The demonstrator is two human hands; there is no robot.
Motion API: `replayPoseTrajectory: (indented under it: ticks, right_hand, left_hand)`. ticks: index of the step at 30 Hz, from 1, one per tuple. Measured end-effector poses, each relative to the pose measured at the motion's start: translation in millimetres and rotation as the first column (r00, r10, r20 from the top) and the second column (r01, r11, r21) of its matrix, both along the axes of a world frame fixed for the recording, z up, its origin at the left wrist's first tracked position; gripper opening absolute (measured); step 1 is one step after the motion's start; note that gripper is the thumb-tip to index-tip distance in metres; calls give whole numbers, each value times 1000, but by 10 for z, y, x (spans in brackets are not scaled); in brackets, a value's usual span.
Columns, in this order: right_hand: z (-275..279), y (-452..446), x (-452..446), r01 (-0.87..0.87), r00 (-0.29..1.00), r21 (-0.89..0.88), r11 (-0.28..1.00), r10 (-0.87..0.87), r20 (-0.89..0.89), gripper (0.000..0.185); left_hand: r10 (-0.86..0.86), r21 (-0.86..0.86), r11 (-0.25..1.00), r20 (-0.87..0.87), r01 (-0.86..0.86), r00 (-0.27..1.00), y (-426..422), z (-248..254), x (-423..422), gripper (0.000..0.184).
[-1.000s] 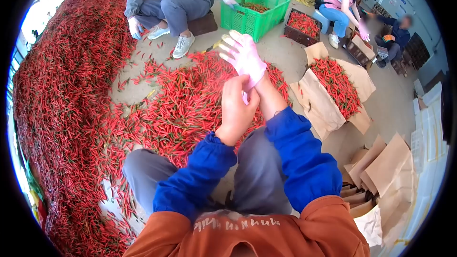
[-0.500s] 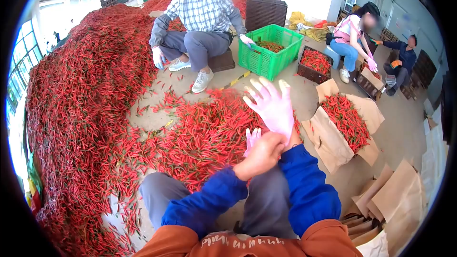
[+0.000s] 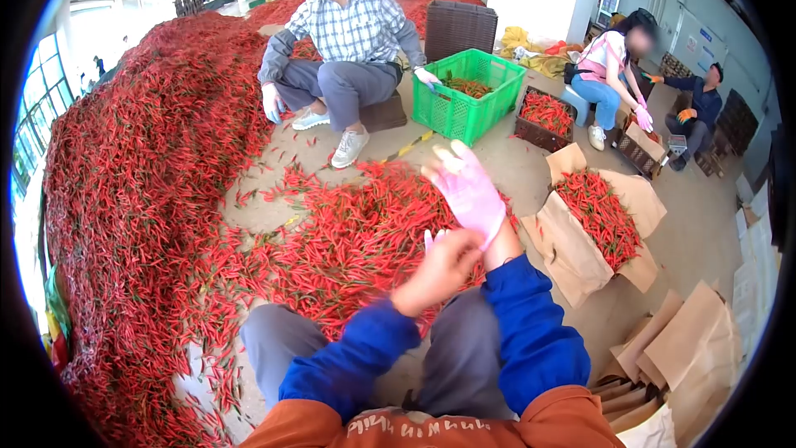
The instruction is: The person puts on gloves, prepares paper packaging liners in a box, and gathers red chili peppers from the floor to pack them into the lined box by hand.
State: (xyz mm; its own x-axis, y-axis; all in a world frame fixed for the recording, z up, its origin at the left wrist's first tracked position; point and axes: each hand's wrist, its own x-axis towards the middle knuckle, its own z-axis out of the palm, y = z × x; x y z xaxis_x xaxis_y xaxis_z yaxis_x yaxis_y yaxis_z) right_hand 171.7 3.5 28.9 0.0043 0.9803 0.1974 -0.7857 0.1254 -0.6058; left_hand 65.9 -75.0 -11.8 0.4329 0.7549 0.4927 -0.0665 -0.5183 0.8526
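My right hand is raised over the peppers in a pink glove with cream fingertips. Its fingers are apart and a little bent, slightly smeared by motion. My bare left hand pinches the glove's cuff at the right wrist. Behind the left hand, a bit of another pink glove with pale fingertips peeks out; what holds it is hidden. Below both hands, red chili peppers lie loose on the floor in front of my knees.
A big chili heap rises at left. Ahead sits a co-worker beside a green crate. At right are an open paper-lined box of chilies, a brown crate, folded cardboard and two more people.
My left hand has shifted slightly left and down, still at the cuff. The gloved right fingers have gone from spread to more bent. Less of the second glove shows.
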Motion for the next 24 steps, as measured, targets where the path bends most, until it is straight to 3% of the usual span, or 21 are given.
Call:
replayPoseTrajectory:
  ticks: [2,3,5,6,7,8,10,14,18,19,22,24]
  right_hand:
    - [-165,132,107,-110,983,2,994,109,146,67]
    - [-179,96,121,69,881,-24,997,-49,471,59]
    - [-179,285,-12,-21,896,-453,891,218,387,47]
    - [-531,407,4,50,564,-95,994,50,824,42]
    - [-578,366,-93,90,78,304,948,-311,947,38]
    - [-596,326,-87,64,-249,288,956,-264,932,37]
    - [-450,271,-161,16,-787,231,973,-130,603,35]
    - [-405,164,-284,31,-828,-15,999,34,559,32]
    - [-673,166,-275,-31,-871,230,973,-139,472,17]
    - [-612,149,-274,0,-860,166,986,-85,503,15]
    - [-606,161,-238,4,-850,192,981,-98,518,15]
    - [-643,146,-239,-20,-849,286,958,-167,502,17]
  left_hand:
    - [132,-64,990,81,-127,988,170,-9,-92,19]
    - [231,12,972,76,-233,970,217,39,-142,21]
    - [353,259,902,16,-345,935,228,209,-208,22]
    - [391,321,875,-25,-363,920,184,317,-169,23]
    - [487,437,801,-78,-409,870,248,273,-153,22]
    - [579,547,715,-115,-435,807,298,202,-137,22]
    - [519,425,823,-292,-378,803,297,120,-184,20]
    - [429,294,900,-476,-320,768,452,-4,-337,17]
    - [444,257,893,-374,-369,814,545,-232,-377,15]
    - [344,48,935,-354,-351,870,650,-391,-391,11]
    - [288,-5,955,-221,-296,932,617,-310,-410,7]
    - [254,-154,948,-165,-279,953,592,-267,-388,5]
